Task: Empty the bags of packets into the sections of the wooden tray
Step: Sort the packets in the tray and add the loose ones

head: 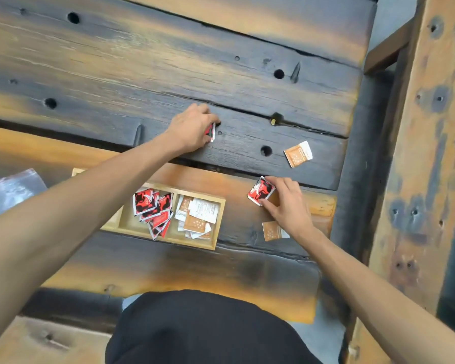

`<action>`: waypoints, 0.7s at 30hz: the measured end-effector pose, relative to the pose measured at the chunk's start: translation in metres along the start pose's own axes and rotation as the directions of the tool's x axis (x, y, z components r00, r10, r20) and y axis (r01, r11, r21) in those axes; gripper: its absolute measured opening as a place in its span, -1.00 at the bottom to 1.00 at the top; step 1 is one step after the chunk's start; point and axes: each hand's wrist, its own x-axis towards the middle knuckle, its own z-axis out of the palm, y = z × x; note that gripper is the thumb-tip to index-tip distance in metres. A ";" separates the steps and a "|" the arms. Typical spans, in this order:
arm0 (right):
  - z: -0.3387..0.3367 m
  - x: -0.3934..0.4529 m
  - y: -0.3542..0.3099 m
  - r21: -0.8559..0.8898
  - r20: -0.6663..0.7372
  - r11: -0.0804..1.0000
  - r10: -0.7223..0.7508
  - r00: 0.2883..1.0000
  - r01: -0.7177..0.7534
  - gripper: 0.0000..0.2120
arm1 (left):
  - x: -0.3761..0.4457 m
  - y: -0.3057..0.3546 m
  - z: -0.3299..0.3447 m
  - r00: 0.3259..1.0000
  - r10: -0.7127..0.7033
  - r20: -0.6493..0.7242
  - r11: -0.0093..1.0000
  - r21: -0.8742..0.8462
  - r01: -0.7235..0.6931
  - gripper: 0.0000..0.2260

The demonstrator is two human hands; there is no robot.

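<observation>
A light wooden tray [220, 224] lies on the dark plank table, partly under my left forearm. One section holds a heap of red and black packets [154, 208]; the section to its right holds orange and white packets [199, 215]. My left hand [192, 127] reaches far past the tray and is closed on a red packet [211, 132] at the tabletop. My right hand [286, 203], right of the tray, pinches another red and black packet [260, 191]. Loose orange packets lie at the far right [298, 153] and under my right wrist [272, 231].
A crumpled clear plastic bag [8, 190] lies at the left edge. The table is made of rough planks [142, 74] with holes and gaps. A wooden bench beam [426, 153] runs along the right side. My dark-clothed lap [205, 329] is at the bottom.
</observation>
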 end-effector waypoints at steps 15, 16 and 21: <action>-0.018 -0.008 -0.037 0.345 -0.179 0.938 0.033 0.983 0.031 -0.72 | -0.109 -0.010 -0.019 0.946 -0.310 -0.097 0.690 -0.707 0.153 -0.80; -0.019 -0.010 -0.045 0.391 -0.173 0.920 0.039 0.984 0.032 -0.72 | -0.125 -0.015 -0.020 0.937 -0.336 -0.092 0.639 -0.753 0.155 -0.81; -0.012 -0.018 -0.093 0.487 -0.136 0.868 -0.038 0.990 0.100 -0.78 | -0.192 -0.040 -0.015 0.890 -0.453 -0.040 0.469 -0.860 0.200 -0.81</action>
